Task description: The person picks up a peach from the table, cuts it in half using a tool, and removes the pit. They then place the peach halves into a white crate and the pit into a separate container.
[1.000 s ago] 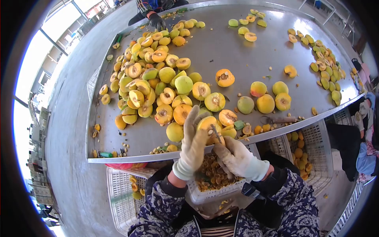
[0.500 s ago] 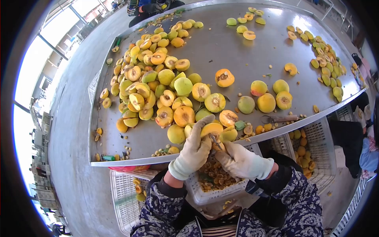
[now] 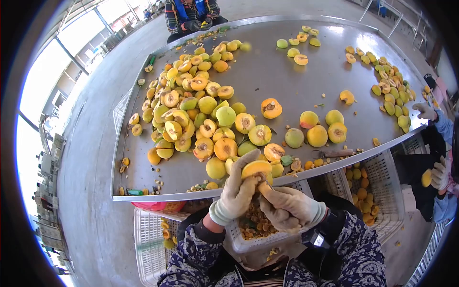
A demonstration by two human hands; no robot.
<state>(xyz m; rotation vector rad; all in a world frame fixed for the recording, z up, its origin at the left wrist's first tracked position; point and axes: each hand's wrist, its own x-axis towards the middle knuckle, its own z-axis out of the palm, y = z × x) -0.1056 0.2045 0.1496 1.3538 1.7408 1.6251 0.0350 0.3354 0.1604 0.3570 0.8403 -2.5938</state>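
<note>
A cut yellow peach half (image 3: pixel 256 168) is held in my left hand (image 3: pixel 237 188), which wears a whitish work glove with soiled fingers. My right hand (image 3: pixel 292 208), gloved too, is closed around a small pitting tool (image 3: pixel 264 188); its tip meets the flesh by the stone, and most of the tool is hidden by the fingers. Just beyond my hands a large pile of peaches (image 3: pixel 225 116), halved and whole, covers the left side of the metal table (image 3: pixel 287 86). Below them stands a white plastic basket (image 3: pixel 246 245) holding stones and scraps.
Another hand tool (image 3: pixel 334 153) lies near the table's front edge. Peach halves (image 3: pixel 392 86) are heaped at the far right. A crate (image 3: pixel 382 191) with fruit stands right, another crate (image 3: pixel 148 239) left. One co-worker (image 3: pixel 191 14) sits opposite; another's gloved hand (image 3: pixel 440 174) is at right.
My right hand has shifted slightly down, its fingers curled further, and the peach half has tipped in my left hand. The view has tilted up a little; the right-hand co-worker's gloved hands show more.
</note>
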